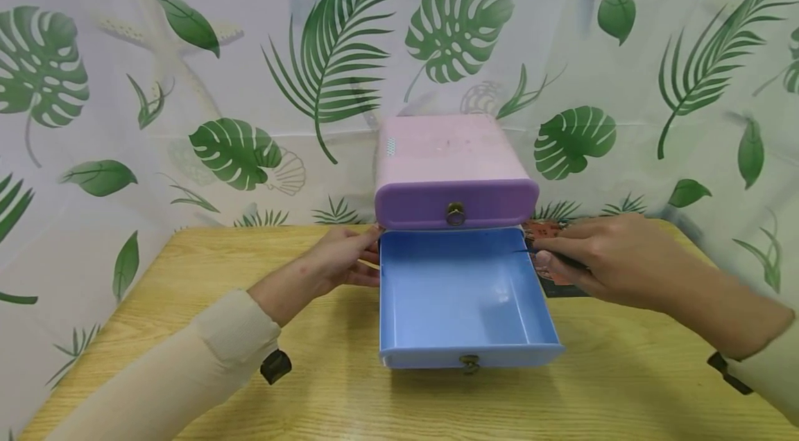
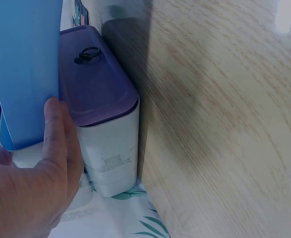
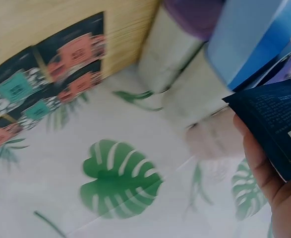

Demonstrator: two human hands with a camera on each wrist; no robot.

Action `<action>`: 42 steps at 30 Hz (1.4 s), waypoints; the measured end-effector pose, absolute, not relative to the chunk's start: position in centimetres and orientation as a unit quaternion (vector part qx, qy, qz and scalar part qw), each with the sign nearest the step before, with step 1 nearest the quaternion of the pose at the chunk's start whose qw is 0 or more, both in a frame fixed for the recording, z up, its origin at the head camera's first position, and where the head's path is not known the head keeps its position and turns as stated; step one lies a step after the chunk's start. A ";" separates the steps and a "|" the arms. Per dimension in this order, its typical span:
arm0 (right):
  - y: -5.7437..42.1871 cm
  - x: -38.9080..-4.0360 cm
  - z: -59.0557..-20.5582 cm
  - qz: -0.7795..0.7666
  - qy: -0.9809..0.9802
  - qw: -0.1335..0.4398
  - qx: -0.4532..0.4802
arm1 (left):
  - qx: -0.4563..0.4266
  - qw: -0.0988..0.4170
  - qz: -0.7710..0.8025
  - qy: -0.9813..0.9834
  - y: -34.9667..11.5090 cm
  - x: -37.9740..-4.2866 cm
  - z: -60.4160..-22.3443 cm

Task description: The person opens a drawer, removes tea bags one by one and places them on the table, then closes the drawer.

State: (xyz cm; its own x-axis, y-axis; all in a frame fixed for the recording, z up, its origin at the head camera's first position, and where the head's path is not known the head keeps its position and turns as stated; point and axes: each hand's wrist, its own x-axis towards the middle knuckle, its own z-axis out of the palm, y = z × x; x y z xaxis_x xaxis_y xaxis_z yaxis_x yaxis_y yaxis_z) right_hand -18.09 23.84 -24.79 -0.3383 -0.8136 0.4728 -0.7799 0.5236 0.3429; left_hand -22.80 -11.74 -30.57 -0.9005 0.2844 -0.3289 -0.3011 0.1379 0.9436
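Observation:
A blue drawer (image 1: 465,309) is pulled out from a stacked drawer cabinet (image 1: 446,146), its inside bare. My left hand (image 1: 340,261) rests at the drawer's left side near the back. In the left wrist view, straight fingers (image 2: 55,131) touch the blue side wall. My right hand (image 1: 614,257) pinches a flat dark sachet (image 3: 271,124) beside the drawer's right wall. Printing and a barcode show on the sachet in the right wrist view. From the head view the sachet is edge-on, its tip over the drawer's rim.
Above the blue drawer is a closed purple drawer (image 1: 421,206) with a ring knob. Another purple drawer front (image 2: 93,82) sits below. Several dark packets with red and teal labels (image 3: 76,52) lie right of the cabinet. A leaf-patterned cloth (image 1: 250,46) hangs behind the wooden table (image 1: 299,392).

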 end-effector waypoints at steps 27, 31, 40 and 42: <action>37.0 -22.4 -29.4 -0.142 -0.930 0.190 0.280 | -0.007 0.222 0.654 0.723 -11.8 -22.8 -30.6; 39.0 -22.9 -30.8 -0.133 -0.953 0.141 0.234 | -0.007 0.223 0.656 0.721 -11.8 -22.9 -30.6; 41.7 -23.3 -33.9 -0.090 -0.973 0.072 0.202 | -0.006 0.224 0.659 0.718 -11.7 -22.8 -30.6; 41.5 -23.4 -34.4 -0.083 -0.977 0.047 0.193 | -0.006 0.222 0.660 0.718 -11.8 -22.8 -30.7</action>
